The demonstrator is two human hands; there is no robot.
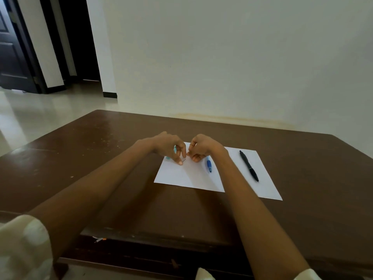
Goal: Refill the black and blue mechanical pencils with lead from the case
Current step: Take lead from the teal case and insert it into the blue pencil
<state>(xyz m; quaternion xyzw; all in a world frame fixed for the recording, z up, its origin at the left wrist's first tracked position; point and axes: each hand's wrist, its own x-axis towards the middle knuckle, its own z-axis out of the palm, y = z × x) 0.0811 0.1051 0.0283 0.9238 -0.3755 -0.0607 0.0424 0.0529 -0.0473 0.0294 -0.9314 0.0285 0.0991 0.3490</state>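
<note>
A white sheet of paper point(238, 178) lies on the brown table point(101, 158). The black mechanical pencil point(248, 165) lies on the sheet's right half, tip toward me. The blue mechanical pencil point(209, 165) lies near the middle of the sheet, partly hidden under my right wrist. My left hand point(171, 147) holds a pale teal lead case point(175, 148), mostly hidden by its fingers. A thin dark lead point(184, 160) sticks out near its fingertips. My right hand point(198, 148), fingers curled, pinches at the other end of that lead, just right of the left hand.
The table's far edge runs along a pale wall point(242, 57). To the left lie a light tiled floor point(40, 110) and a dark doorway point(76, 47). The table's near edge point(161, 237) is close to my body.
</note>
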